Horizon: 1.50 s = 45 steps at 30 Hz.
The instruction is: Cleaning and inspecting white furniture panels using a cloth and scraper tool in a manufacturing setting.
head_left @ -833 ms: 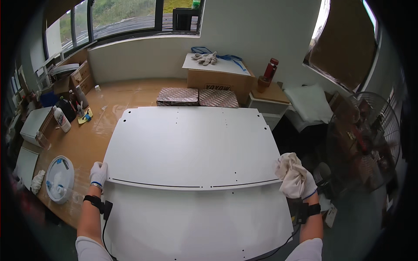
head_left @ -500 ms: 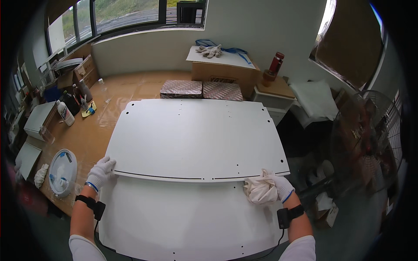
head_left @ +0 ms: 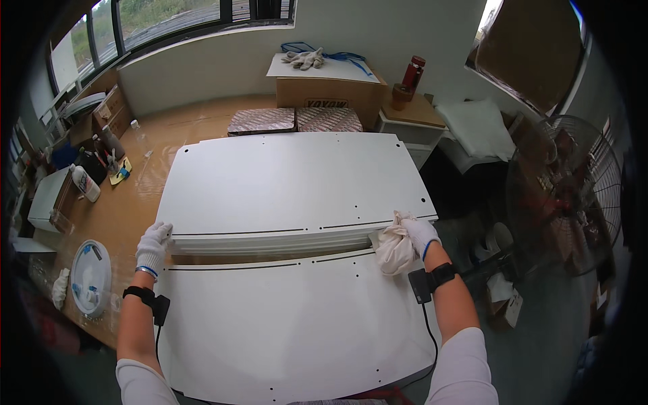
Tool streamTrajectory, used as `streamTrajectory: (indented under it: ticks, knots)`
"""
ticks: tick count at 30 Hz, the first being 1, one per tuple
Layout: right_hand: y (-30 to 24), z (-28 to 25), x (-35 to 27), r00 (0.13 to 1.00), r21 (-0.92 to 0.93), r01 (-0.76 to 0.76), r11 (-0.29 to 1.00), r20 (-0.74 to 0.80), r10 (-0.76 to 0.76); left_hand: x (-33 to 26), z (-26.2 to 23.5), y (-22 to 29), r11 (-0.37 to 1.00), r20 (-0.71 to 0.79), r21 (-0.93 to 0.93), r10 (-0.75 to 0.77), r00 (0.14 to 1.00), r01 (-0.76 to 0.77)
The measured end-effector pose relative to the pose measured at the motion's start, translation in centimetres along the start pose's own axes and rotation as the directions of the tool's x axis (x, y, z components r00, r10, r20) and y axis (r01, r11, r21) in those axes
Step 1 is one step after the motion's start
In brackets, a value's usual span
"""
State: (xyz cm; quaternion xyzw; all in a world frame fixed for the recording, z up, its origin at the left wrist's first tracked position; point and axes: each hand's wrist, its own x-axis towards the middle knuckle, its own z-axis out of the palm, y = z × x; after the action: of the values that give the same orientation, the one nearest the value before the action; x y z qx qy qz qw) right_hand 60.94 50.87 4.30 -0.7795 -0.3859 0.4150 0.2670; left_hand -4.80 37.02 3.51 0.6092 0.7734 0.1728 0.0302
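A white panel (head_left: 290, 182) with small dark holes and a thin dark groove along its near edge lies on top of a stack of white panels (head_left: 270, 246). My left hand (head_left: 154, 244), in a white knit glove, grips that top panel at its near left corner. At the near right corner is my right hand (head_left: 420, 235), gloved too, closed on a bunched cream cloth (head_left: 393, 251) and resting against the panel edge. Nearer to me lies another white panel (head_left: 297, 324) with the same groove and holes; a narrow gap shows between it and the stack.
Two patterned boxes (head_left: 262, 121) stand behind the stack. Left on the brown table (head_left: 172, 115) are a round white lid (head_left: 91, 270), a white bottle (head_left: 85, 183) and other bottles. A cardboard box (head_left: 317, 91) stands at the back; a caged fan (head_left: 563, 196) stands on the right.
The top panel has moved away from me, onto the stack, uncovering the near panel's groove and the gap. Both hands moved with it. The view has shifted slightly.
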Motion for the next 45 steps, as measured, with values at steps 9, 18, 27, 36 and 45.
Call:
streamTrajectory:
  ticks: [9,18,27,36,45]
  knots:
    - [0.7,-2.1,-4.2,0.963,0.456,-0.05,0.888,0.256,-0.077,-1.5,-0.9,0.6,0.998,-0.022,-0.011,-0.055,0.998,0.055]
    - [8.7,-15.0,-5.8,0.945,0.793,-0.095,0.602,0.261,-0.195,-2.4,-0.3,0.7,0.972,-0.019,-0.056,-0.229,0.973,0.227]
    - [12.1,-15.2,-9.4,0.924,0.67,-0.084,0.738,0.33,-0.194,-8.7,-3.6,2.2,0.93,-0.046,-0.028,-0.367,0.929,0.366]
    - [16.5,-13.0,-12.9,0.998,-0.249,0.065,0.966,0.016,-0.063,-23.9,-6.2,2.5,0.754,0.215,0.252,-0.655,0.724,0.607]
    - [16.8,-12.6,-13.9,0.978,-0.783,0.124,0.61,-0.007,-0.208,-26.3,-5.2,5.1,0.741,0.024,0.277,-0.642,0.766,0.612]
